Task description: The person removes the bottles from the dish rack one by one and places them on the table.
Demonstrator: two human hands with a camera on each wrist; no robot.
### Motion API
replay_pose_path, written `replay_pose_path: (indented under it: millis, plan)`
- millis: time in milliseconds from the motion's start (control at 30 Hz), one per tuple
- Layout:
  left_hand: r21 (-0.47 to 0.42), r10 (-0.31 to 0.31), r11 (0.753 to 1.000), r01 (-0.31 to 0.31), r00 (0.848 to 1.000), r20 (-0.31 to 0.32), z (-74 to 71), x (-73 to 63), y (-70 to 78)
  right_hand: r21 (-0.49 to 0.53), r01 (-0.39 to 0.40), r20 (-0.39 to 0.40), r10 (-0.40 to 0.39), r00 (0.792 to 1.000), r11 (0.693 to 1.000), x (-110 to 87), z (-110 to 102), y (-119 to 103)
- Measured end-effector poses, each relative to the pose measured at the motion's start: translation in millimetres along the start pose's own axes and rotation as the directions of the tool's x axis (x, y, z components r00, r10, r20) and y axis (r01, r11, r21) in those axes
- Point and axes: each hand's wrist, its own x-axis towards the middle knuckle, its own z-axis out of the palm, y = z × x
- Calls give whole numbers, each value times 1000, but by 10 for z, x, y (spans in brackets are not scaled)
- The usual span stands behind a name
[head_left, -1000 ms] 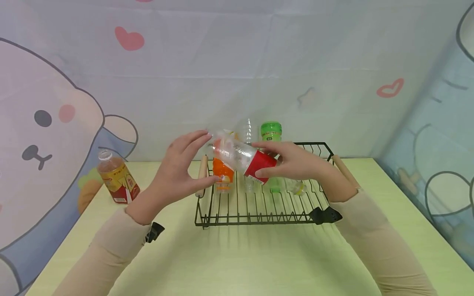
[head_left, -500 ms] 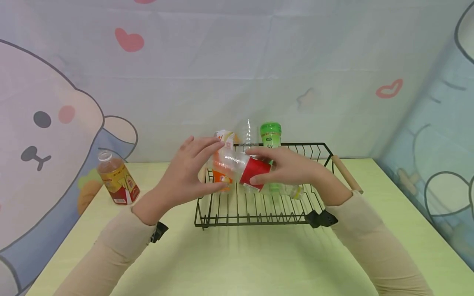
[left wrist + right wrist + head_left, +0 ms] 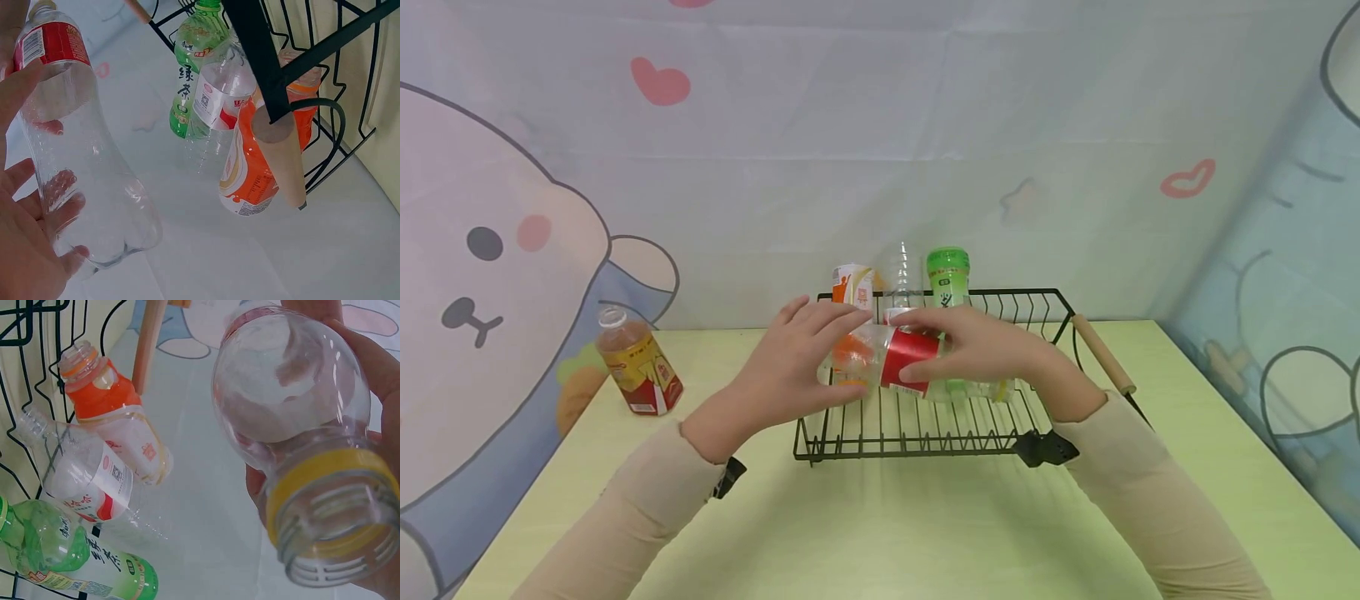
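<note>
A clear plastic bottle with a red label (image 3: 910, 360) lies sideways between both hands, overlapping the wire rack (image 3: 917, 454) in the head view. Its open, threaded neck with a yellow ring (image 3: 328, 487) points right. My right hand (image 3: 981, 350) grips it at the label, thumb in front and fingers over the back. The left hand (image 3: 790, 362) curves around the base end; its fingers show through the plastic in the left wrist view. Behind them an orange-and-white bottle (image 3: 244, 169), a clear bottle with a white-and-red label (image 3: 215, 103) and a green bottle (image 3: 194, 69) stand in the rack.
A bottle with a yellow-and-red label (image 3: 643, 371) stands on the table (image 3: 850, 533) to the left. The rack has a wooden handle (image 3: 1103, 354) on its right side. A printed curtain (image 3: 880, 150) closes off the back.
Both hands have come down and slightly toward me with the red-label bottle. It has turned from slanting to nearly level, and the left fingers reach further around its base.
</note>
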Motion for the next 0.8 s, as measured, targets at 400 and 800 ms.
replay_pose_path:
  millis: [400, 800]
  plan:
    - [27, -50, 998, 49, 996, 74, 81, -6, 40, -55, 9, 11, -8, 1000, 998, 29, 56, 2]
    - [69, -61, 996, 54, 991, 117, 125, -13, 82, -58, -17, 40, 19, 999, 998, 44, 98, -4]
